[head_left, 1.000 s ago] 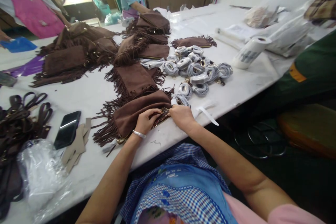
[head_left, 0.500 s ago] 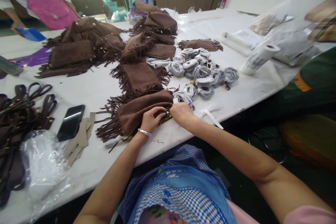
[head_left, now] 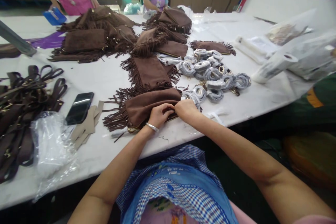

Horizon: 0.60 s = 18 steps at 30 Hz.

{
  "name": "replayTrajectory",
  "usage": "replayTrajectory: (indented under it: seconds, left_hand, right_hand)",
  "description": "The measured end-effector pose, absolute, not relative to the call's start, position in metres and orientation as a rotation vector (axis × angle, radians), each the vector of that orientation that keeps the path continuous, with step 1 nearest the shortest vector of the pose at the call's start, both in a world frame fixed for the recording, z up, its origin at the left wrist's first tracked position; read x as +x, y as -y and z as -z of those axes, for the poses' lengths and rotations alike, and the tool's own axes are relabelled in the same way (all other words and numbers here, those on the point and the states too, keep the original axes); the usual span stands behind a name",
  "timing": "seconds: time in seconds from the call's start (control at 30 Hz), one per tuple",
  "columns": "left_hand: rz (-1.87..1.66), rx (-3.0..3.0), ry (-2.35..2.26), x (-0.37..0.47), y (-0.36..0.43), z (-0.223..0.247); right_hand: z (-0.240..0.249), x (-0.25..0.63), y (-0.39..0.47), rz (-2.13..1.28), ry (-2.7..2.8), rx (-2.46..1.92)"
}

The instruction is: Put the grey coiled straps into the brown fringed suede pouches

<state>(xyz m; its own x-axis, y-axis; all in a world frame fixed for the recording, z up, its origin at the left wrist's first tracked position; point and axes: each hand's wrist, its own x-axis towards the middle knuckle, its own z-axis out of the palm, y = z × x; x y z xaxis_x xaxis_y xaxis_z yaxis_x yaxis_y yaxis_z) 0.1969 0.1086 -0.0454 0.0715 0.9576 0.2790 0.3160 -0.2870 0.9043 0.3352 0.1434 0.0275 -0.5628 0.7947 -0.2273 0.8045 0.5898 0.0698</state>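
A brown fringed bag (head_left: 149, 102) lies at the table's front edge, with its zipped side towards me. My left hand (head_left: 160, 114), a silver bangle at its wrist, is closed in a pinch on the bag's near edge. Right beside it, my right hand (head_left: 186, 109) is curled into a fist at the bag's right end. The two hands meet there, and the fingertips and any small part between them are hidden. Bundles of wrapped grey straps (head_left: 193, 96) lie just beyond my right hand. Behind the bag lies another brown fringed bag (head_left: 151, 71).
More fringed bags (head_left: 85, 40) are heaped at the back. At left are brown straps (head_left: 19, 94), a phone (head_left: 80, 108), beige strips (head_left: 88, 124) and a clear plastic bag (head_left: 51, 143). A plastic roll (head_left: 274, 66) lies at right. Two people stand across the table.
The view has shifted, so the table's things appear further right. My hands have stayed at the bag's right end and drawn closer together, covering the small metal part seen between them before.
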Motion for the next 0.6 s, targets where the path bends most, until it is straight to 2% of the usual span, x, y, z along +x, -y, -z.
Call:
replayTrajectory:
  seconds: [0.23, 0.6]
  left_hand:
    - [-1.185, 1.753, -1.161, 0.194, -0.11, 0.053]
    - [-1.073, 2.131, -1.577, 0.197, -0.098, 0.048]
  right_hand:
    - [-0.022, 0.343, -0.148, -0.01, -2.627, 1.309]
    - [-0.021, 0.366, -0.137, 0.014, -2.725, 1.386]
